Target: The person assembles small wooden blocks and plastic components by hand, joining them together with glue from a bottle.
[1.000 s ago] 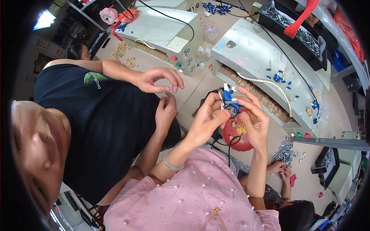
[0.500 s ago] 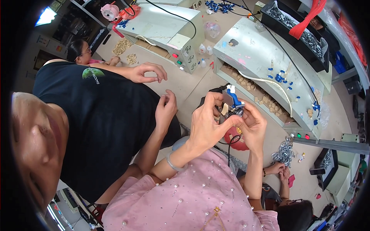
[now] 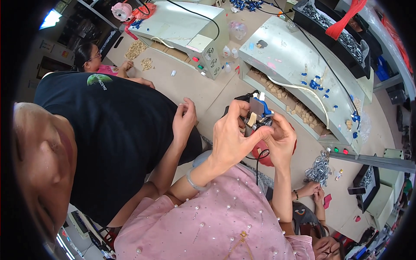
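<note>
My left hand point(image 3: 229, 136) and my right hand point(image 3: 281, 141) meet in front of my chest, thumbs nearly touching. Between their fingertips is a small cluster of parts: a blue-and-white piece point(image 3: 267, 108), a dark flat square plate point(image 3: 256, 108), a tan block point(image 3: 251, 119) and a shiny dark metal part point(image 3: 263, 123). The left fingers close around the plate and block side. My right thumb and fingers pinch the metal and blue side. How the pieces join is partly hidden by my fingers. A black object point(image 3: 239, 100) lies behind the left fingertips.
A pale metal machine point(image 3: 288, 56) with tan blocks in its opening stands ahead right, small blue parts on top. Another machine point(image 3: 186, 26) is ahead left. A person in a black shirt point(image 3: 112, 134) sits close on my left. Metal parts point(image 3: 318, 170) are heaped right, near another person's hands point(image 3: 313, 190).
The held cluster has turned a little, showing more of the dark plate. The black-shirted person's farther hand has drawn back, and a small white object now shows on the table.
</note>
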A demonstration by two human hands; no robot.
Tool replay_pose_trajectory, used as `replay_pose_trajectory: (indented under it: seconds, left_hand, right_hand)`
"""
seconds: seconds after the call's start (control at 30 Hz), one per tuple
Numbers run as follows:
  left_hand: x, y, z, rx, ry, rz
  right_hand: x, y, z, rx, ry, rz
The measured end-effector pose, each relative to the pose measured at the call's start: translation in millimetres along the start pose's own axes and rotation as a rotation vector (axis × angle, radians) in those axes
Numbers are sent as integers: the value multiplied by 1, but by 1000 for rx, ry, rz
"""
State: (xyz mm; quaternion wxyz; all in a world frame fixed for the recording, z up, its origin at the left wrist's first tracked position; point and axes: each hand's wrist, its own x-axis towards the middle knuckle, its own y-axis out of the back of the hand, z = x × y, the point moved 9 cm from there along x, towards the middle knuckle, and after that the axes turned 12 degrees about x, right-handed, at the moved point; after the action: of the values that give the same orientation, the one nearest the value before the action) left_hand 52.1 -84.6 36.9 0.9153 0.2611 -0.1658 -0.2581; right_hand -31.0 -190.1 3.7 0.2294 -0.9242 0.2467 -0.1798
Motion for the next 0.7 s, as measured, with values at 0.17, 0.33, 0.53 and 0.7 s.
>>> replay_pose_trajectory:
  seconds: [0.17, 0.33, 0.53, 0.7]
  left_hand:
    - [0, 1, 2, -11, 12, 8]
    - [1, 6, 5, 120, -9, 71]
    - [1, 10, 14, 126, -62, 91]
    - [1, 10, 16, 139, -70, 101]
  right_hand:
    - [0, -1, 0, -1, 6, 9]
    - [-2, 2, 4, -98, -39, 62]
    - [-6, 10, 21, 6, -120, 135]
    - [-7, 14, 34, 163, -194, 155]
